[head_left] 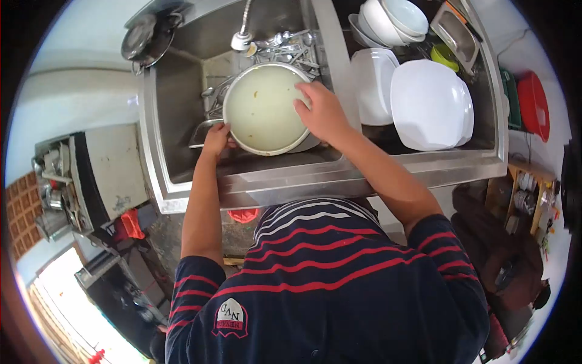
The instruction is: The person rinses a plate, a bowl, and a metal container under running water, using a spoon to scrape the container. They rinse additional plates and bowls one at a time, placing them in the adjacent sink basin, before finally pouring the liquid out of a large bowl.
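Observation:
A round basin (267, 112) of cloudy, pale greenish liquid with small bits floating in it sits in the left sink bowl. My left hand (217, 141) is closed on its lower left rim, thumb near the top edge. On the opposite side, my right hand (324, 112) holds the right rim, its fingertips bent inward over the liquid. Behind the basin lies a heap of metal cutlery (291, 51), some of it hidden by the basin. A rectangular metal tray (199, 134) shows beside my left hand.
A hose with a white spray head (241, 41) hangs above the left sink bowl. The right sink bowl holds white square plates (427, 106), stacked white bowls (394, 21) and a yellow-green bowl (445, 56). A steel rim (291, 182) runs along the front.

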The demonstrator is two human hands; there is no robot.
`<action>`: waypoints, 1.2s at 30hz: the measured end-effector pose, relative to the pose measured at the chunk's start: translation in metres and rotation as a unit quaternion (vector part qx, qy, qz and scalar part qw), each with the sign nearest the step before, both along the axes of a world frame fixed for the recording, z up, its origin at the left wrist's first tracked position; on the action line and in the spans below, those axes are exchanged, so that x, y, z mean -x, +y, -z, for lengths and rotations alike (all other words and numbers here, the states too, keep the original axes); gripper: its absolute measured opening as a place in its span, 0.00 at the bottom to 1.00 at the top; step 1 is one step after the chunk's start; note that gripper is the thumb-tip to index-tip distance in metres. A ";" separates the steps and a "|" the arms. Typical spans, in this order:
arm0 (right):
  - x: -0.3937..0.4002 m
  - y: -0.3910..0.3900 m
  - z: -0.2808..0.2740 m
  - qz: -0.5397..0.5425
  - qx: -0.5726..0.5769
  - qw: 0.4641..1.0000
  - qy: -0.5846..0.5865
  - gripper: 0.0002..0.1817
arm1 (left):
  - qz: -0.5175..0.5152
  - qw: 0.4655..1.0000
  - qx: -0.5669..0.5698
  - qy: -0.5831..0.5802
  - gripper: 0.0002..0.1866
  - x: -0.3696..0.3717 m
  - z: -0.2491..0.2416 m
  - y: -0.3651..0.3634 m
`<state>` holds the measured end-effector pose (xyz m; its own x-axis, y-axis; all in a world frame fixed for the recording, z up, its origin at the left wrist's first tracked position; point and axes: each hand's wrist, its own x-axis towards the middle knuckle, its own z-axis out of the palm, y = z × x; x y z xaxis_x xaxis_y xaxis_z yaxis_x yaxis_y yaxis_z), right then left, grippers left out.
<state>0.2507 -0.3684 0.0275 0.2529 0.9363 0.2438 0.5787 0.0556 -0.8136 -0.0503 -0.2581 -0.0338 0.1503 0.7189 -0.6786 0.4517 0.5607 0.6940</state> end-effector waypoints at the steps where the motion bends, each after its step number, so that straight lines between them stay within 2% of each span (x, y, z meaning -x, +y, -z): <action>1: 0.006 0.019 0.020 0.015 -0.009 0.998 -0.052 0.21 | 0.003 1.000 -0.003 0.001 0.17 0.006 0.012 0.003; 2: 0.008 0.035 0.041 0.006 -0.013 0.998 -0.058 0.21 | -0.006 1.000 -0.006 -0.006 0.17 0.009 0.012 0.003; 4: 0.011 0.063 0.062 0.086 0.137 0.972 -0.173 0.23 | -0.015 1.000 0.005 -0.019 0.18 0.004 0.012 0.004; 5: 0.009 0.071 0.064 0.083 0.133 0.971 -0.179 0.23 | -0.019 1.000 0.002 -0.025 0.18 0.003 0.011 0.006; 7: 0.004 0.076 0.060 0.069 0.310 0.941 -0.120 0.22 | -0.029 0.999 0.017 -0.017 0.17 0.000 0.005 0.008; 9: -0.001 0.076 0.064 0.061 0.318 0.938 -0.125 0.22 | -0.039 0.998 0.033 -0.022 0.17 -0.004 0.001 0.006; 10: -0.005 0.076 0.071 0.052 0.320 0.938 -0.124 0.22 | -0.023 1.000 0.006 0.004 0.19 -0.006 -0.002 0.007; 12: -0.005 0.074 0.079 0.071 0.290 0.943 -0.146 0.20 | -0.014 0.999 -0.022 0.024 0.21 -0.008 -0.005 0.009; 14: -0.007 0.072 0.081 0.056 0.242 0.961 -0.123 0.19 | -0.052 0.998 -0.044 0.010 0.20 -0.007 -0.005 0.007; 19: -0.007 0.068 0.076 0.069 0.285 0.950 -0.104 0.18 | -0.075 0.995 -0.059 0.029 0.20 -0.001 0.009 0.011; 21: -0.007 0.069 0.074 0.065 0.262 0.958 -0.093 0.19 | -0.042 0.984 -0.148 0.087 0.20 0.002 0.016 0.013; 28: 0.003 0.063 0.042 0.078 0.315 0.941 -0.096 0.20 | -0.073 0.989 -0.113 0.058 0.21 0.000 0.019 0.012; 30: 0.003 0.062 0.047 0.084 0.267 0.956 -0.084 0.18 | -0.068 0.987 -0.131 0.064 0.21 0.001 0.020 0.014; 33: -0.003 0.064 0.046 0.066 0.273 0.957 -0.073 0.17 | -0.094 0.990 -0.100 0.036 0.21 0.000 0.022 0.016; 36: -0.005 0.064 0.043 0.057 0.259 0.962 -0.071 0.17 | -0.063 0.990 -0.121 0.042 0.19 0.001 0.024 0.020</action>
